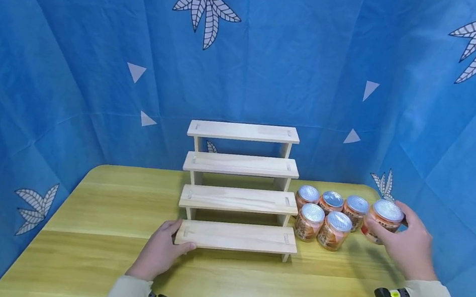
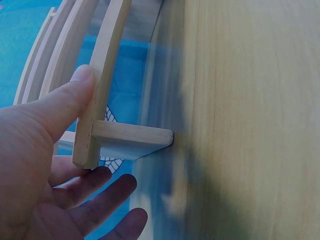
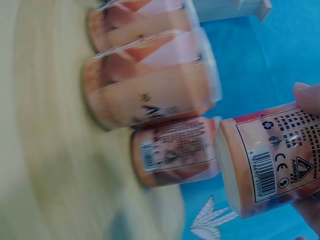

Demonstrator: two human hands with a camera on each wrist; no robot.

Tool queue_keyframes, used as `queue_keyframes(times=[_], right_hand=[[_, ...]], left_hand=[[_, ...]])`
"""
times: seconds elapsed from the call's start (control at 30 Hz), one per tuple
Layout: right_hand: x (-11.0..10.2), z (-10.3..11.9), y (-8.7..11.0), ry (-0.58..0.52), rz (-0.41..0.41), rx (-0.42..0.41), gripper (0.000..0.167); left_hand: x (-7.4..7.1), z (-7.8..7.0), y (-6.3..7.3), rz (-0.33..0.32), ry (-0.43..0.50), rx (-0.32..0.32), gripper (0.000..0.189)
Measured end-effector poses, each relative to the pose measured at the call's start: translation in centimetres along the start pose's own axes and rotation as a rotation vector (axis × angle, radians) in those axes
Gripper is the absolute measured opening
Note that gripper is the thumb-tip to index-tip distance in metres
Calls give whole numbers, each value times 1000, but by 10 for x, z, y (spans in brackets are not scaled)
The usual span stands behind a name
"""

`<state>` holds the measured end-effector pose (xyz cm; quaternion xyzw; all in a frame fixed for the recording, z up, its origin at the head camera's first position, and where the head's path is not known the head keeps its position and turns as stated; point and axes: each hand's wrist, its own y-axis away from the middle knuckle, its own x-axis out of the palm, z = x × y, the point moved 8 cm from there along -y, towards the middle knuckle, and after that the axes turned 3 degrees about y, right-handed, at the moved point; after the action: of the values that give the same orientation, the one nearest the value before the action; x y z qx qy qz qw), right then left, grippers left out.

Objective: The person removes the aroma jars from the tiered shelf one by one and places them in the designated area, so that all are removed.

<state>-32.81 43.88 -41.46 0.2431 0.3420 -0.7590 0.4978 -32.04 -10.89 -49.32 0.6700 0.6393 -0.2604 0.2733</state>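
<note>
A pale wooden step shelf (image 1: 235,236) with several tiers stands on the table. My left hand (image 1: 162,249) grips the left end of its lowest board. In the left wrist view, the thumb presses on the board (image 2: 102,65) and the other fingers (image 2: 107,207) spread below its end. My right hand (image 1: 414,242) holds an orange-labelled jar (image 1: 384,221) with a silvery lid, thumb on the near side. In the right wrist view, that jar (image 3: 272,160) is raised off the table, showing its barcode. Several matching jars (image 1: 333,231) stand in a cluster between it and the shelf.
The wooden table (image 1: 107,231) has a rounded far edge. Behind and on both sides hangs a blue cloth (image 1: 271,72) with leaf and triangle prints, close to the shelf's back and to the right hand.
</note>
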Motion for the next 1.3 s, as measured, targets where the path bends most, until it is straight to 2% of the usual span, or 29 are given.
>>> queue_keyframes(times=[0.27,0.47,0.73,1.03,1.17,1.3], right_hand=[[33,-20,7,6,96,13,96],[52,-27,12,-4,176,6,98],[66,-32,17,-48,194,5,98],[74,-42,31,-31,224,32,99],[73,-36,34,12,227,17,98],[65,-10,34,64,173,-103,85]], left_hand=[[-2,3,2,-6,2,-3,93],[-1,6,7,-12,-5,5,92],[-7,5,3,-10,-9,13,95],[-1,8,6,12,-37,6,94],[-4,7,7,26,-84,21,93],[-14,3,10,38,-204,44,87]])
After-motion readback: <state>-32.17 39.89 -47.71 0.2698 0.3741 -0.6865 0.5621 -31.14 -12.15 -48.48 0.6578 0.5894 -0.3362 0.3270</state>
